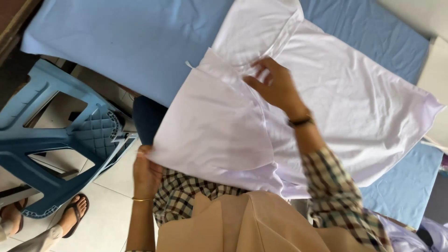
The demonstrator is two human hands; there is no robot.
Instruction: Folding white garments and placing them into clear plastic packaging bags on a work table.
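Pale blue cloth covers the table [130, 42] that fills the upper part of the frame, and white floor tiles [109, 205] show at the lower left. Across the middle lies a thin white fabric garment [354, 116], spread over the blue cover and reaching from the top centre to the right edge. A loose white panel of it [210, 126] hangs over the table's near edge towards the lower centre.

At the lower left corner of that panel, the left hand [145, 170], with a thin gold bangle on its wrist, is closed on the fabric's corner. Higher up, near the centre of the frame, the right hand [275, 84] rests on the white fabric with its fingers spread apart, gripping nothing; a dark band sits on its wrist above a checked sleeve.

At the left edge stands an overturned blue plastic stool [51, 144]. Below it, in the lower left corner, another person's foot in a dark sandal [77, 212] rests on the tiles.
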